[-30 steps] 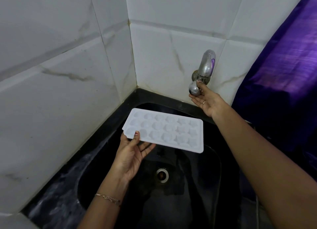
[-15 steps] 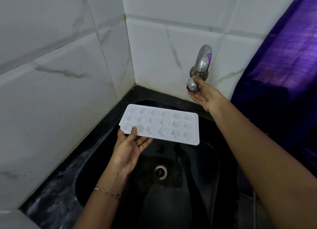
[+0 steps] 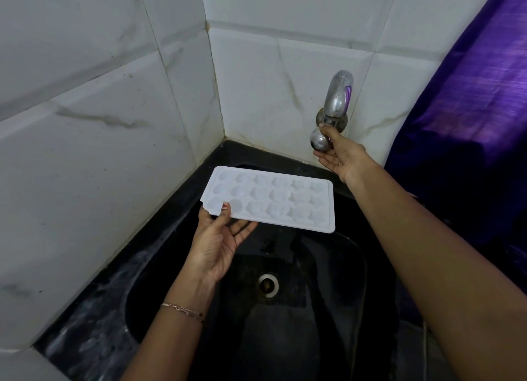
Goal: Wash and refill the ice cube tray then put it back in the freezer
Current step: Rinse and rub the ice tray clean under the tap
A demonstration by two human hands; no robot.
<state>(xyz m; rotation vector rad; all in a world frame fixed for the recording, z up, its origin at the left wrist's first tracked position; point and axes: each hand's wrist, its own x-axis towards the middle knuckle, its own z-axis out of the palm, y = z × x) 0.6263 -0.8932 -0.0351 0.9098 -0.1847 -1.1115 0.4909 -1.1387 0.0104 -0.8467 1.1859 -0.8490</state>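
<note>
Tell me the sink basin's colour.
Black; the head view shows the sink basin best, beneath the ice cube tray.

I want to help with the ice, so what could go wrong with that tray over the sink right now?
1. The left hand holds the ice cube tray by one corner only; once water adds weight it may tip or slip into the sink.
2. The right hand is on the tap; opened hard, water could splash off the tray onto the tiled wall.
</note>
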